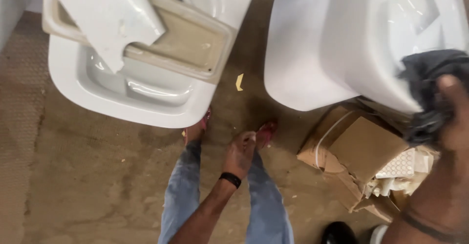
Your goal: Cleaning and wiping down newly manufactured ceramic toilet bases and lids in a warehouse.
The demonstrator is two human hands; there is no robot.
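My right hand (453,119) is closed on a dark grey cloth (430,85) and presses it against the near right corner of a white ceramic fixture (342,39). My left hand (239,152), with a black band at the wrist, hangs loosely curled and holds nothing. It sits over my legs in blue jeans (183,190), just above my pink sandals (266,131). A second white ceramic fixture (132,102) stands to the left. A broken white ceramic slab (110,14) and a beige-edged lid (193,41) lie across it.
A torn cardboard box (361,148) with white packing pieces lies on the floor under the right fixture. A black shoe (338,234) shows at the bottom edge. The brown concrete floor (88,175) is stained, with small chips and a yellow scrap (239,82) between the fixtures.
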